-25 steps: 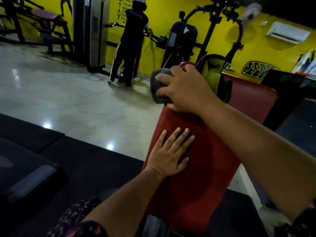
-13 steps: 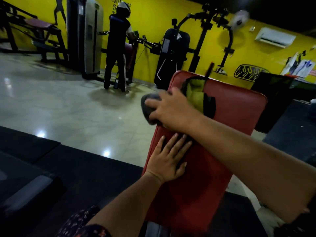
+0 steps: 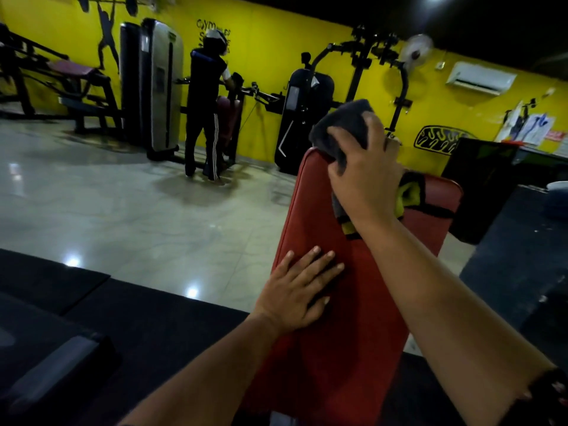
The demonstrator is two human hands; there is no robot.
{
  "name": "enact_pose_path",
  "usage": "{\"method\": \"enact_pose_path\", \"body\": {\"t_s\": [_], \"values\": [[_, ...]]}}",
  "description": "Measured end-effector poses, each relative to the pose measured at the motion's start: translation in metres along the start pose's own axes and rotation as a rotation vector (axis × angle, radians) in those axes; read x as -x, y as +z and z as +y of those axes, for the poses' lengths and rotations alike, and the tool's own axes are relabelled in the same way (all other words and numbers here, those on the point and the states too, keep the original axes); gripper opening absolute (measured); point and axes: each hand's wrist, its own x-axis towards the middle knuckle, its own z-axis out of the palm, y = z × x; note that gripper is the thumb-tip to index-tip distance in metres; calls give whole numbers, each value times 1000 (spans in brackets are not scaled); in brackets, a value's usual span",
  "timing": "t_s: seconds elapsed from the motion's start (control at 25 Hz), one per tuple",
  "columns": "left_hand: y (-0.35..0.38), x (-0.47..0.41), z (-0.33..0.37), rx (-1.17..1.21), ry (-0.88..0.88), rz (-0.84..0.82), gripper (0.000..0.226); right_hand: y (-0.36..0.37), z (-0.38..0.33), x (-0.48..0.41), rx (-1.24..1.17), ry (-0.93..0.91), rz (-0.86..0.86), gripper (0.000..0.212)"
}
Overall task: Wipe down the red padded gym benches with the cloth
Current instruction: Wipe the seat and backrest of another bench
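Clearly, the right hand [image 3: 365, 176] gripped the dark grey cloth [image 3: 341, 124], fingers curled round its bunched mass, at the upper edge of the red padded bench [image 3: 338, 348], close to the pad's top left corner, with part of the cloth standing above the rim. The left hand [image 3: 298, 293] lay well apart from it, lower on the pad's left side, flat with fingers straight and spread, holding nothing. A yellow-and-black fabric item [image 3: 410, 195] hung over the top edge just beside the right hand, partly hidden by the wrist; what it was could not be told. The step in hand looked like wiping the rim and upper face of the inclined pad. Doing it well probably meant opening the wad out so that more cloth met the vinyl, folding it over the rim to catch the edge and seam, then drawing overlapping strokes down the slope instead of dabbing. The flat left hand seemed a sound brace against the pad rocking, but the patch under it would need its own pass once that hand shifted. The draped item would likely want lifting aside, or the strip beneath it would be missed.
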Motion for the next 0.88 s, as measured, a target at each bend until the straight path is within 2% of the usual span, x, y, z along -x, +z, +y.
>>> {"method": "enact_pose_path", "body": {"t_s": [0.12, 0.24, 0.32, 0.4, 0.48, 0.56, 0.6, 0.68, 0.72, 0.88], "values": [[-37, -53, -42, 38, 36, 134, 50, -4, 30, 50, 36, 62, 211, 46], [-71, -126, -77, 67, 28, 146, 51, 0, 27, 119, -110, 261, 201, 47], [-80, -168, -84, -26, 183, 66, 51, 9, 4, 155, -91, 205, 108, 49], [-81, -202, -86, -139, 445, -85, 51, 21, -26, 171, -45, 14, 8, 57], [-74, -223, -82, -227, 687, -275, 54, 28, -53, 163, -14, -171, -44, 49], [-62, -229, -82, -268, 788, -435, 57, 33, -74, 144, 52, -218, -107, 43], [-57, -227, -84, -261, 791, -441, 57, 36, -84, 137, 97, -189, -179, 47], [-47, -217, -87, -253, 783, -343, 57, 39, -100, 135, 162, -119, -340, 61], [-43, -213, -88, -255, 777, -283, 58, 39, -104, 140, 162, -112, -397, 60], [-41, -209, -90, -250, 760, -204, 59, 33, -99, 170, 162, -305, -585, 36]]}}
